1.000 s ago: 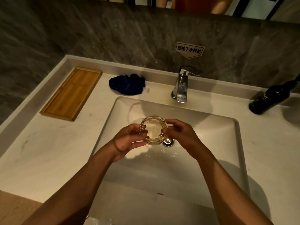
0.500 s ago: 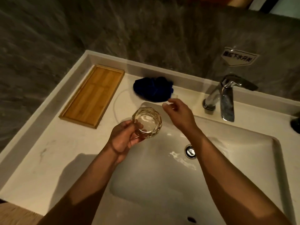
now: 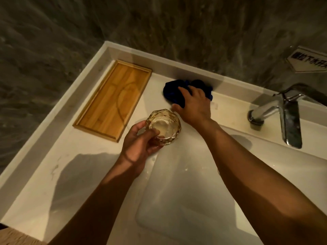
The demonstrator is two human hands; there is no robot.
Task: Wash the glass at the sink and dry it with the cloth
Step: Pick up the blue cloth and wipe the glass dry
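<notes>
A short faceted clear glass (image 3: 163,127) is held upright in my left hand (image 3: 139,144), above the left rim of the white sink basin (image 3: 185,200). The fingers wrap its near side. My right hand (image 3: 194,106) lies on the crumpled dark blue cloth (image 3: 174,95), which sits on the counter by the back wall. The fingers are spread over the cloth and the thumb points left; whether they grip it is not clear. Part of the cloth is hidden under the hand.
A wooden tray (image 3: 115,98) lies on the white counter (image 3: 74,174) to the left. A chrome faucet (image 3: 283,114) stands at the right with no water running. A label (image 3: 309,61) is stuck on the dark stone wall.
My right hand let go of the glass and moved back and left onto the blue cloth. My left hand carried the glass from over the drain to the basin's left rim. The view swung left.
</notes>
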